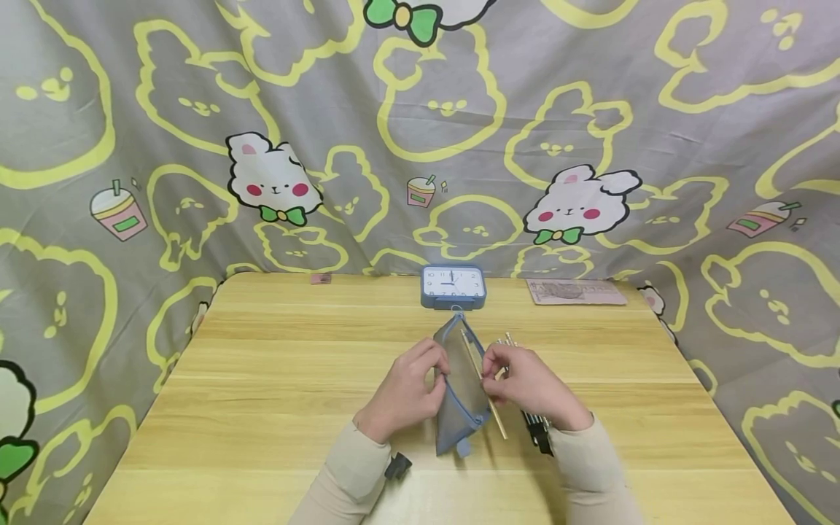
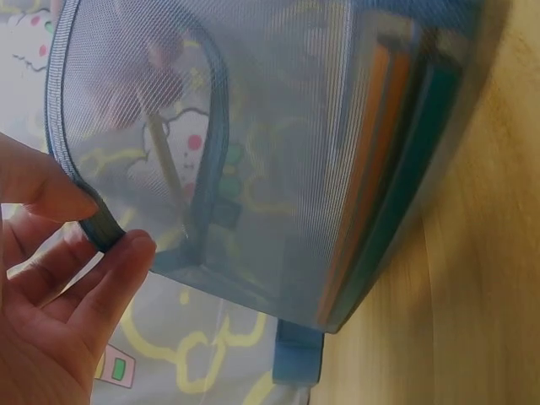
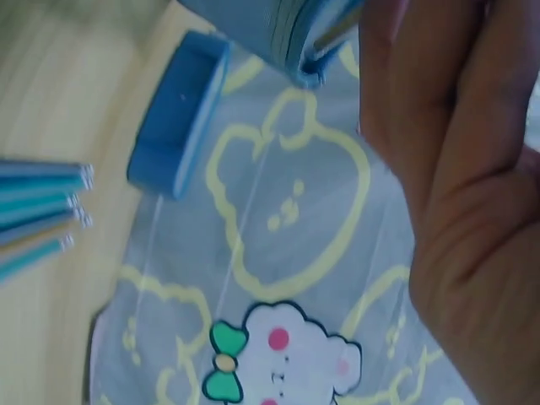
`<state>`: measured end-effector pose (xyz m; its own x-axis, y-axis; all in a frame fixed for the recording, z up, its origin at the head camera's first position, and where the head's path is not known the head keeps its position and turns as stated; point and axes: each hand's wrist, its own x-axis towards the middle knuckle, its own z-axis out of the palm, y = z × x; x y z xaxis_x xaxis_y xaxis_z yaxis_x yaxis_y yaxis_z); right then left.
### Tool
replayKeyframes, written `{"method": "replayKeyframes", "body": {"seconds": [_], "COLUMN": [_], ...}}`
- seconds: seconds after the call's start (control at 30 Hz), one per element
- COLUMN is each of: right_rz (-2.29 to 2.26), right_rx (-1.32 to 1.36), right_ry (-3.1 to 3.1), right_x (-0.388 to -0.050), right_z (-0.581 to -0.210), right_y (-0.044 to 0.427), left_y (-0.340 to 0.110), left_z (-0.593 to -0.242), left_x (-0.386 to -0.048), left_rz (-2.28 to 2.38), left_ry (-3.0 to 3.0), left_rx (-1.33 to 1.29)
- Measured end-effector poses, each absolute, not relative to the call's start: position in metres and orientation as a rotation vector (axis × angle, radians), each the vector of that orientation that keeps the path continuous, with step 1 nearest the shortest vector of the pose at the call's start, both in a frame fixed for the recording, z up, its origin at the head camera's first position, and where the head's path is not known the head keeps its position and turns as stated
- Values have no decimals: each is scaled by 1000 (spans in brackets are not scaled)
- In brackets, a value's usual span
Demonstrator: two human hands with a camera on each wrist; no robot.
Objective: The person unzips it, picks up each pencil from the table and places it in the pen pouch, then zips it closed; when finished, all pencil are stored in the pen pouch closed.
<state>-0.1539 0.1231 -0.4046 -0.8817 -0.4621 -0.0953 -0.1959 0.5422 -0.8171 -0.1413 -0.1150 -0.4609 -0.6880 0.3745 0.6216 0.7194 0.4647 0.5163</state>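
A blue-edged mesh pencil case [image 1: 453,415] stands on the table with its zipped top open. My left hand [image 1: 410,383] pinches one edge of that opening between thumb and fingers. Through the mesh in the left wrist view, orange and teal pencil-like sticks [image 2: 371,160] show inside. My right hand [image 1: 528,383] holds a thin, gold-coloured pencil [image 1: 499,423] slantwise at the mouth of the case, its far end inside the opening. Several teal, blue and gold pencils [image 3: 38,202] lie on the table beneath the right hand, partly hidden by it in the head view.
Behind the case stands a blue alarm clock [image 1: 453,284]. A flat printed pinkish piece [image 1: 577,292] lies at the back right, and a small one [image 1: 321,278] at the back left. A patterned curtain [image 1: 459,146] hangs beyond the wooden table [image 1: 275,379].
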Motion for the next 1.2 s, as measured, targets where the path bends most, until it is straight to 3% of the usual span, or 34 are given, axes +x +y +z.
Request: {"method": "replayKeyframes", "body": {"seconds": [0.23, 0.77, 1.2], "right_rz": [-1393, -1347, -1150], "right_rx": [-358, -259, -252], "right_ry": [2473, 2554, 2776], "right_x": [-158, -157, -165], "right_z": [-417, -423, -407], "right_y": [107, 94, 147], "left_y": [-114, -112, -115], "left_z": [-462, -461, -461], "left_x": [-141, -138, -140], "left_rz": [-1113, -1121, -1102], "left_ry": [-2303, -2284, -2311], "left_rx": [-931, -937, -921]}}
